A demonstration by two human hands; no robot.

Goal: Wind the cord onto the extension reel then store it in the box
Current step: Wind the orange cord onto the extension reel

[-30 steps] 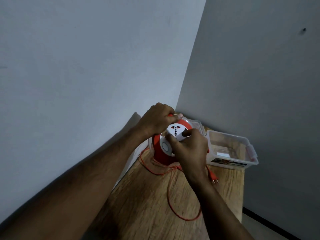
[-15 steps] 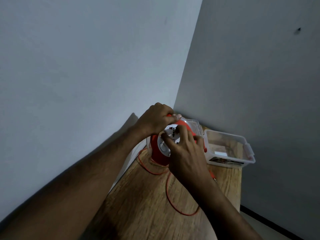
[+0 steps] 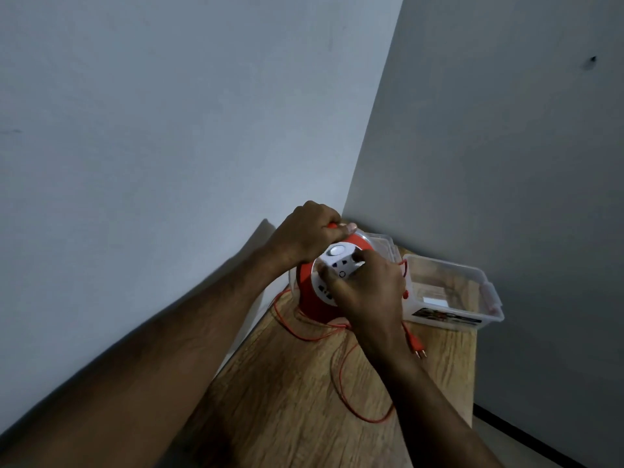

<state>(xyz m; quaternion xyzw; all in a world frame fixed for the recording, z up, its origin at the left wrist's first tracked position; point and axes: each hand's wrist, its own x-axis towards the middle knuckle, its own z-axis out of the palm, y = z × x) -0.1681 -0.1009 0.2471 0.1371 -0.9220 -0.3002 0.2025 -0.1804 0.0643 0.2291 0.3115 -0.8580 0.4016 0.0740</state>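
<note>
Fingers of the right hand point(image 3: 366, 292) were curled onto the white socket face of the extension reel point(image 3: 312, 292), fingertips pinching at its rim as if to turn it. Against the picture a second earlier, the face had rotated: the round white button that had sat low on the left now showed near the top, and the sockets had swung round below it. The loose loop of cord point(image 3: 341, 373) on the table point(image 3: 287, 400) looked a little shorter too, so winding seemed to be making progress, though much cord was still out.

From the head view, the left hand point(image 3: 309, 236) gripped the red handle on top of the reel, fingers wrapped tightly around it, steadying the body upright at the far left of the table. The plug point(image 3: 416, 346) lay on the wood just right of the right wrist. A clear box point(image 3: 486, 298) stood open at the far right, just beside the reel, with nothing of the reel in it yet. Storage appeared some way off.
</note>
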